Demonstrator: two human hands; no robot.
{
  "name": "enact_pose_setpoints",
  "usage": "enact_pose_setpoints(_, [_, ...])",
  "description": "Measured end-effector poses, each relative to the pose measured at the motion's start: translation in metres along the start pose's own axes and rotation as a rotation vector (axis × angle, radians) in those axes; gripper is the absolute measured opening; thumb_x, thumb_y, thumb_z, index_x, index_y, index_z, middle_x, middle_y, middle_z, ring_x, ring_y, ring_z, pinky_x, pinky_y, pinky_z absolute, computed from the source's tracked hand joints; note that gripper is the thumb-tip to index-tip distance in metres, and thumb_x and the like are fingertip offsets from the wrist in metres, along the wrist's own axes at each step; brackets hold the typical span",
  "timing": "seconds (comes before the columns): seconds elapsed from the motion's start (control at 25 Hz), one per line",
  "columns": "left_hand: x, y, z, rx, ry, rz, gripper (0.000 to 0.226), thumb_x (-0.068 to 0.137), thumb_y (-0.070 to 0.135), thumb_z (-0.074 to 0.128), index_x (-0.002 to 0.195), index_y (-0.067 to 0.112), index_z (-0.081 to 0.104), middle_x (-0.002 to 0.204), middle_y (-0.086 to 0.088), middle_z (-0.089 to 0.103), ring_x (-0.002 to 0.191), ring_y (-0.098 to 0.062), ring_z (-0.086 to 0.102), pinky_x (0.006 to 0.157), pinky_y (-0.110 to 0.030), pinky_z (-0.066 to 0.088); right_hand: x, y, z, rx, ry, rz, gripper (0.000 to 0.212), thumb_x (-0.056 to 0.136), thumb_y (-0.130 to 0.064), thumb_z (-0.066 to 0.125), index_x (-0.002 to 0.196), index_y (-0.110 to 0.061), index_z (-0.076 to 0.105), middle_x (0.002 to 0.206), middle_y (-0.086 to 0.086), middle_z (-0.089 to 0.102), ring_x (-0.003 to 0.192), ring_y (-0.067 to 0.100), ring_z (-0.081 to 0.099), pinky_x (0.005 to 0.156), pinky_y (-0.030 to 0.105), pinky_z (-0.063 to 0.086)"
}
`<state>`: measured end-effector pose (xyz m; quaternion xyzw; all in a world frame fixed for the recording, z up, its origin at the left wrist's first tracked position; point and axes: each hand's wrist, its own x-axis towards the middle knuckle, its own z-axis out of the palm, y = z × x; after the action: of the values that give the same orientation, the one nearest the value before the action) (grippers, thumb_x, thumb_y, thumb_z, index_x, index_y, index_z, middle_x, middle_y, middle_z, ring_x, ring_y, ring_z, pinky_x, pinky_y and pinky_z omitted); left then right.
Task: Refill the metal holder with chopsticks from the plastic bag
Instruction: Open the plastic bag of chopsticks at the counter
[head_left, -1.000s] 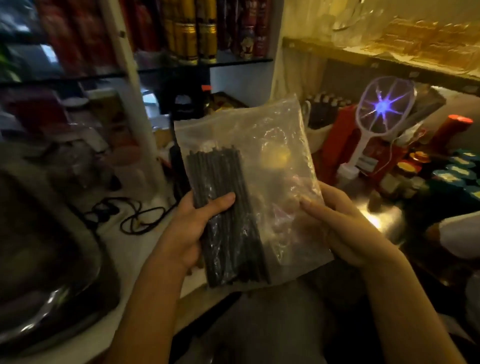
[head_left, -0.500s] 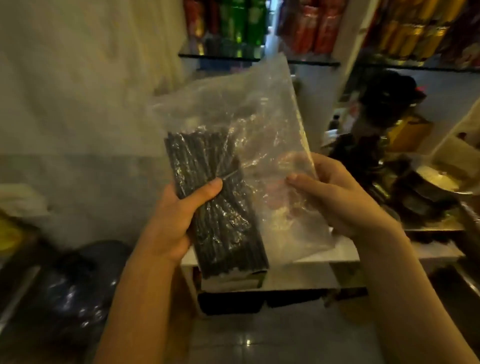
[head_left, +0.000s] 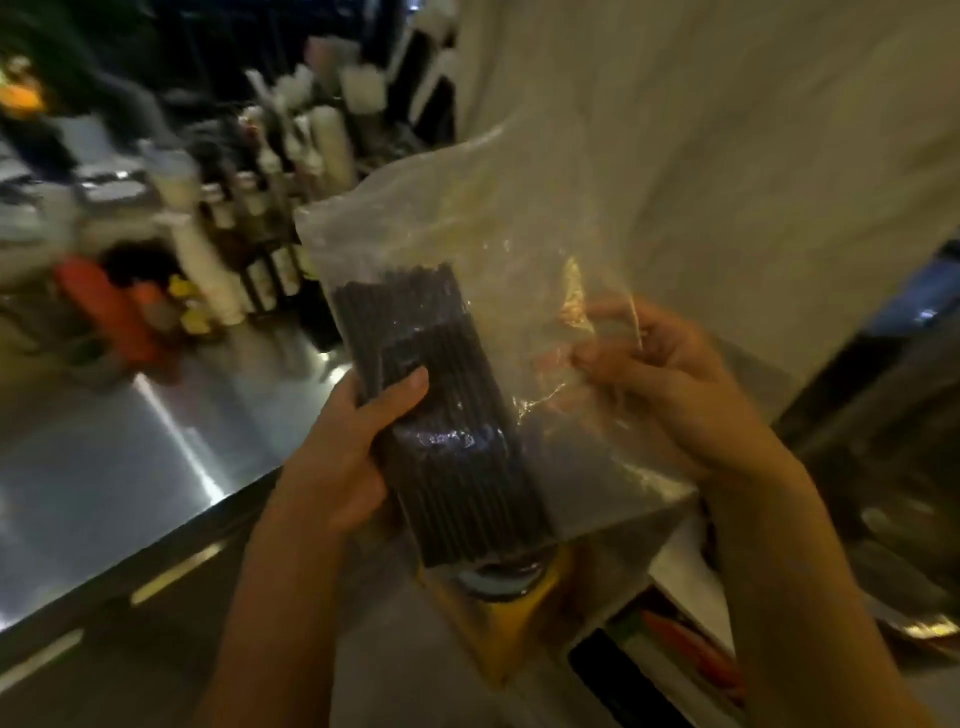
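Two hands hold one clear plastic bag up in front of the person. The left hand grips the bag's left side w/ the bundle of dark chopsticks inside it: thumb laid across the front of the bundle, the other fingers curled round behind, mostly hidden. The right hand pinches the bag's right edge, thumb in front, fingers behind the film, seen blurred through it.

Chopsticks are packed side by side as one block. Long axis runs near upright in the view, top ends leaning away and a bit to the left, above the left thumb; btm ends sit down in the bag's lower corner, below the left palm. The bag's top edge points up and away, well above both hands, slack and crinkled; the part btwn the two hands holds no sticks.

Left of the left hand lies a shiny steel surface; at its far end, beyond the fingers, stands a blurred row of bottles and sauce containers
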<state>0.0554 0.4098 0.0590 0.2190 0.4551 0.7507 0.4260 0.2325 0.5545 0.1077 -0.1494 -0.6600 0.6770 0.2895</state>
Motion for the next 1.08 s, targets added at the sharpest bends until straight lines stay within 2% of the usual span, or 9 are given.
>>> enact_pose_setpoints(0.08, [-0.023, 0.000, -0.023, -0.048, 0.095, 0.033, 0.093, 0.030, 0.035, 0.098, 0.112, 0.008, 0.062, 0.094, -0.009, 0.076, 0.085, -0.023, 0.074, 0.068, -0.033, 0.059, 0.023, 0.009, 0.023, 0.053, -0.145, 0.000, 0.025, 0.079, -0.003, 0.058, 0.099, -0.017, 0.066, 0.078, 0.002, 0.076, 0.066, 0.014, 0.072, 0.061, 0.032, 0.057])
enact_pose_setpoints(0.16, [-0.049, -0.005, -0.034, -0.111, 0.156, 0.076, 0.092, 0.038, 0.032, 0.097, 0.119, 0.008, 0.058, 0.102, -0.011, 0.073, 0.093, -0.025, 0.072, 0.076, -0.037, 0.059, 0.039, 0.020, 0.043, 0.101, -0.280, 0.013, 0.028, 0.085, 0.008, 0.051, 0.099, -0.013, 0.065, 0.079, 0.004, 0.076, 0.065, 0.015, 0.072, 0.059, 0.025, 0.058])
enact_pose_setpoints(0.28, [-0.089, -0.016, -0.042, -0.226, 0.295, 0.168, 0.092, 0.044, 0.027, 0.096, 0.125, 0.009, 0.055, 0.112, -0.015, 0.069, 0.101, -0.030, 0.068, 0.085, -0.044, 0.058, 0.057, 0.035, 0.078, 0.170, -0.498, 0.056, 0.034, 0.088, 0.007, 0.050, 0.096, -0.019, 0.070, 0.090, 0.012, 0.076, 0.075, 0.024, 0.074, 0.062, 0.030, 0.059])
enact_pose_setpoints(0.4, [-0.120, -0.026, -0.049, -0.377, 0.358, 0.262, 0.075, 0.054, 0.021, 0.092, 0.121, 0.007, 0.061, 0.110, -0.016, 0.070, 0.100, -0.030, 0.069, 0.079, -0.042, 0.058, 0.057, 0.042, 0.114, 0.211, -0.649, 0.083, 0.026, 0.083, -0.006, 0.055, 0.094, -0.024, 0.070, 0.094, 0.012, 0.076, 0.082, 0.030, 0.074, 0.065, 0.036, 0.057])
enact_pose_setpoints(0.48, [-0.138, -0.033, -0.053, -0.408, 0.438, 0.312, 0.063, 0.053, 0.019, 0.093, 0.111, 0.007, 0.069, 0.105, -0.016, 0.072, 0.096, -0.029, 0.071, 0.077, -0.040, 0.058, 0.053, 0.051, 0.138, 0.239, -0.739, 0.126, 0.024, 0.082, -0.008, 0.055, 0.102, -0.016, 0.065, 0.094, 0.013, 0.075, 0.084, 0.033, 0.073, 0.069, 0.040, 0.055])
enact_pose_setpoints(0.64, [-0.160, -0.041, -0.061, -0.308, 0.619, 0.350, 0.069, 0.049, 0.025, 0.095, 0.111, 0.011, 0.069, 0.108, -0.014, 0.070, 0.101, -0.030, 0.068, 0.093, -0.047, 0.054, 0.048, 0.064, 0.172, 0.210, -0.851, 0.148, 0.024, 0.091, 0.004, 0.049, 0.105, -0.011, 0.062, 0.093, 0.015, 0.075, 0.083, 0.034, 0.073, 0.067, 0.034, 0.058])
enact_pose_setpoints(0.72, [-0.173, -0.041, -0.073, -0.277, 0.749, 0.352, 0.077, 0.045, 0.028, 0.096, 0.114, 0.012, 0.065, 0.108, -0.013, 0.070, 0.103, -0.032, 0.067, 0.093, -0.049, 0.053, 0.047, 0.069, 0.187, 0.174, -0.889, 0.172, 0.026, 0.093, 0.006, 0.047, 0.106, -0.012, 0.062, 0.095, 0.016, 0.075, 0.084, 0.032, 0.073, 0.068, 0.034, 0.059])
enact_pose_setpoints(0.92, [-0.201, -0.031, -0.110, -0.213, 0.943, 0.332, 0.062, 0.066, 0.012, 0.077, 0.124, 0.015, 0.056, 0.114, -0.011, 0.070, 0.106, -0.029, 0.068, 0.083, -0.043, 0.058, 0.048, 0.088, 0.230, 0.042, -0.941, 0.136, 0.027, 0.093, 0.002, 0.052, 0.106, -0.019, 0.063, 0.101, 0.011, 0.075, 0.087, 0.034, 0.073, 0.082, 0.057, 0.053])
enact_pose_setpoints(1.08, [-0.225, -0.012, -0.162, -0.133, 0.978, 0.346, 0.055, 0.069, 0.008, 0.070, 0.121, 0.015, 0.057, 0.109, -0.008, 0.072, 0.102, -0.027, 0.070, 0.078, -0.039, 0.059, 0.049, 0.099, 0.287, -0.012, -0.992, 0.118, 0.026, 0.094, 0.003, 0.052, 0.108, -0.017, 0.061, 0.099, 0.009, 0.076, 0.085, 0.032, 0.073, 0.064, 0.033, 0.059])
